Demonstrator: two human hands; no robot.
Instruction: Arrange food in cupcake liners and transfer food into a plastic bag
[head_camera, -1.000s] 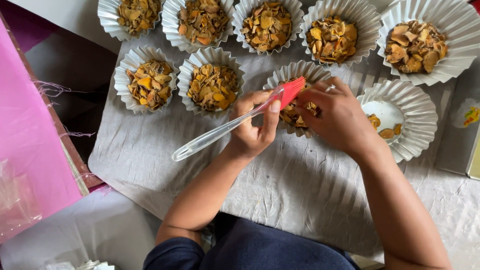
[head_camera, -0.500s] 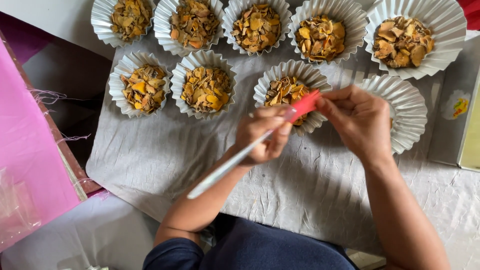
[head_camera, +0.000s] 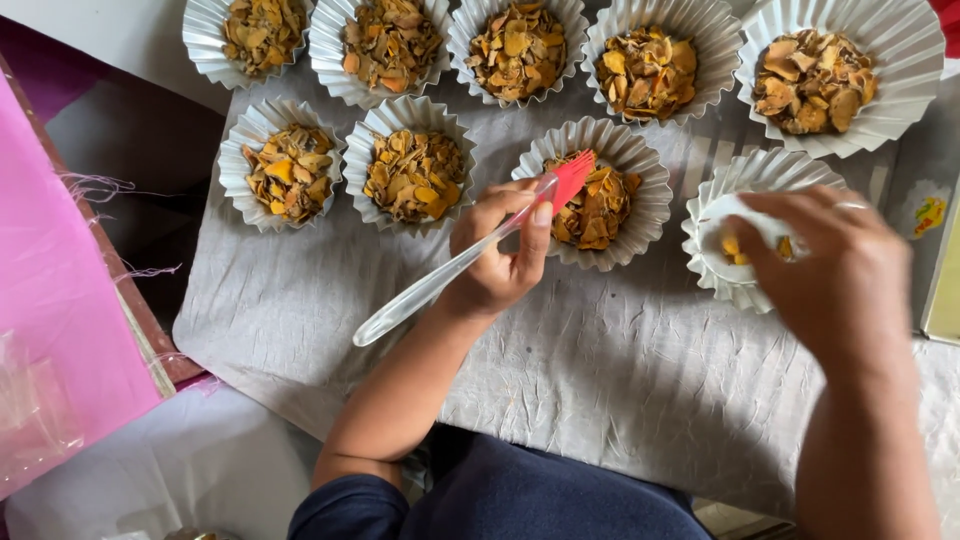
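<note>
Red silicone bristles tip the pastry brush (head_camera: 470, 255), whose clear handle slants down to the left from the head view. The left hand (head_camera: 500, 255) is curled shut around the handle near the bristle end, thumb along the top, and the bristles rest over the yellow-brown dried slices in the middle paper cup (head_camera: 640, 165) of the near row. The right hand (head_camera: 835, 265) hovers over the nearly empty paper cup (head_camera: 735, 175) at the right end of that row, fingers bent downward and loosely bunched; whether they pinch anything cannot be told, since the back of the hand hides the fingertips. A few yellow pieces lie in that cup's white bottom. Two more filled cups (head_camera: 290, 170) stand to the left in the same row, and five filled cups (head_camera: 815, 80) line the far row. All sit on a creased grey cloth (head_camera: 600, 370) covering the table. Pink fabric (head_camera: 50, 300) lies at the left edge.
</note>
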